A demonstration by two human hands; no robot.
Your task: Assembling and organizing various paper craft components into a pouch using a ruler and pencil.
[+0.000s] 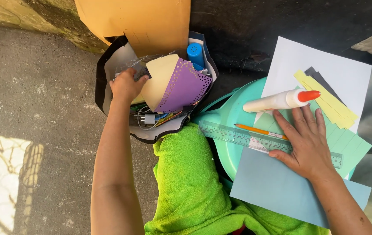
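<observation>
Reaching left hand (125,85) into black open bag of craft papers (107,65), fingers curled among sheets, grip unclear. Right hand (308,143) flat, open, pressing clear green plastic ruler (238,134), right of bag, long axis across; orange pencil (257,129) just behind.

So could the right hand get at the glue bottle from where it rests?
Probably yes. The right hand lies flat on the ruler and papers, fingertips just short of the glue bottle, with only the pencil nearby, not blocking.
</observation>
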